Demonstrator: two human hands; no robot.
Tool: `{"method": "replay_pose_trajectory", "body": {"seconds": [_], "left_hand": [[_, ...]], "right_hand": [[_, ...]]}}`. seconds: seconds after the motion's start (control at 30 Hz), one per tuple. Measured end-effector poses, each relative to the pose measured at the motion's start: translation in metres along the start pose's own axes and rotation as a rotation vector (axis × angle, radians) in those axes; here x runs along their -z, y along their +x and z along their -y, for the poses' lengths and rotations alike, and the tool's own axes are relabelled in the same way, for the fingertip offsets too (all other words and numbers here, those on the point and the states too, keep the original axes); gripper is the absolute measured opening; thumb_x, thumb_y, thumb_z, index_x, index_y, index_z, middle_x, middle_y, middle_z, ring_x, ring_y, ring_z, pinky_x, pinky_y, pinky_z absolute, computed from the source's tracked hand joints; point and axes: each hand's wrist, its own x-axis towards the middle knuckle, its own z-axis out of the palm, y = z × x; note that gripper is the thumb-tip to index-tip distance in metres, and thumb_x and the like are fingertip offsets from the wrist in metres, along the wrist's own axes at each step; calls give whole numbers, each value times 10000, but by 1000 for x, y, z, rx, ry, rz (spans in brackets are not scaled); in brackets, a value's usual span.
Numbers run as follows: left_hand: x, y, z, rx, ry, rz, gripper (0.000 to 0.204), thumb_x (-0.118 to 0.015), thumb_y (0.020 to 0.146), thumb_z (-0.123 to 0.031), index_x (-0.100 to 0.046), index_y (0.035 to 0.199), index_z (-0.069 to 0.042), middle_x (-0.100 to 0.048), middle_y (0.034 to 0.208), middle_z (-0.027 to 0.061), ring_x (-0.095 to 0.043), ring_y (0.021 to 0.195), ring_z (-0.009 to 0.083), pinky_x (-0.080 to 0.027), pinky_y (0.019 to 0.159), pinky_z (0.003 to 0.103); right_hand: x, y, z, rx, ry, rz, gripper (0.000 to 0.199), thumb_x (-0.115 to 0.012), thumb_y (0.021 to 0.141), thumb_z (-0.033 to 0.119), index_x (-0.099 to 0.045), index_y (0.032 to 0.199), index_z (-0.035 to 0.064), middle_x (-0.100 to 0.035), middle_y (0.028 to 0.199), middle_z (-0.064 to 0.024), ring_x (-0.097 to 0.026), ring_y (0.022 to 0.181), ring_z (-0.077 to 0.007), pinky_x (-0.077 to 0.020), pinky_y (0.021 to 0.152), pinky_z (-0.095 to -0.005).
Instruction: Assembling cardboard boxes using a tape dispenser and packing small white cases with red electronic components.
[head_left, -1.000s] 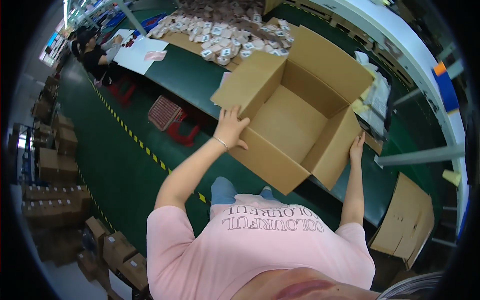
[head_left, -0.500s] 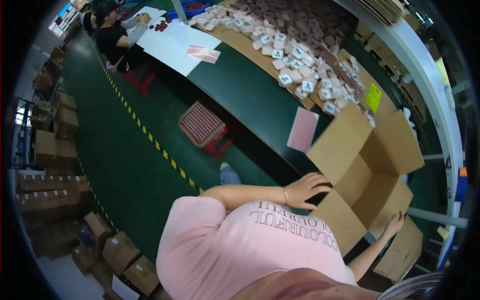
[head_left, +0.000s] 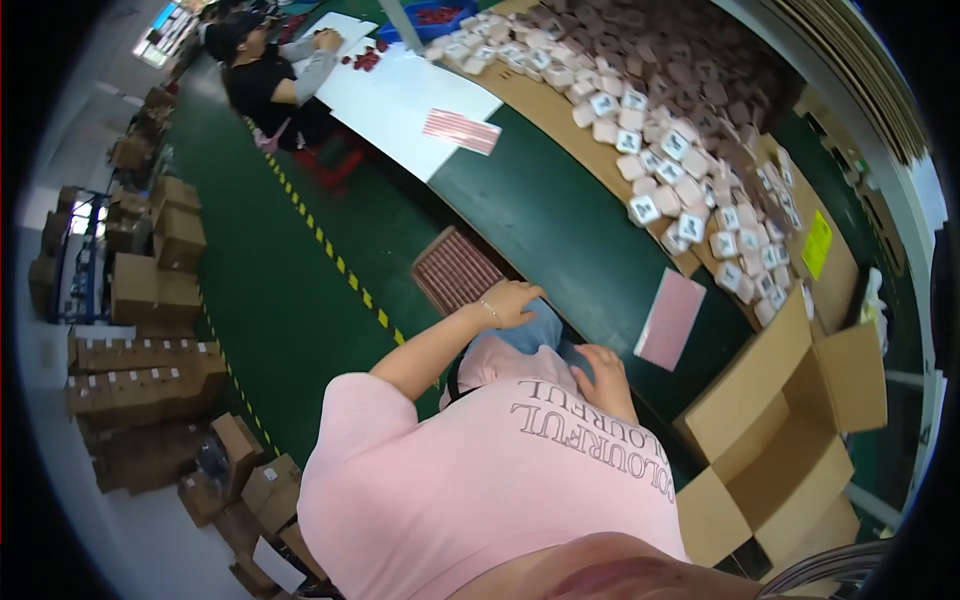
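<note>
Head view: left hand (head_left: 512,303) lies flat, fingers loose and empty, on the blue-jeaned knee (head_left: 527,335); right hand (head_left: 603,378) rests open on the lap beside it; open brown cardboard carton (head_left: 790,440) stands right; pink card (head_left: 670,318) lies on the green table (head_left: 560,220).

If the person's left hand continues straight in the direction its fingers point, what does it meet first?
The left hand points toward the right, so it would probably first reach the edge of the dark green worktable, and further on the pink rectangular sheet. Depth is unclear.
</note>
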Motion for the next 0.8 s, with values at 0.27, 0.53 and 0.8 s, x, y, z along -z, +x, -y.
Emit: {"method": "replay_pose_trajectory", "body": {"seconds": [0.27,0.53,0.8], "left_hand": [[79,-5,95,239,222,-92,336,-676,744,-226,-604,1052,-112,-591,1040,145,-560,1012,345,-459,847,451],[195,94,263,97,434,-359,602,-744,685,-309,-531,1197,-76,-542,1193,182,-499,1138,345,-402,966,442],[303,170,389,5,443,69,409,-806,608,-225,-625,951,-96,-599,971,99,-528,1004,306,-415,901,403]], "right_hand": [[-34,60,-63,-180,235,-198,290,-604,852,110,-581,1130,28,-566,1152,-175,-523,1098,-343,-400,961,-376],[-85,134,-76,-155,12,-366,354,-659,775,100,-593,1120,56,-540,1197,-133,-495,1123,-342,-392,962,-437],[-120,246,-46,-88,-359,-204,671,-737,710,352,-503,1293,116,-413,1371,-172,-402,1256,-370,-314,1039,-508]]}}
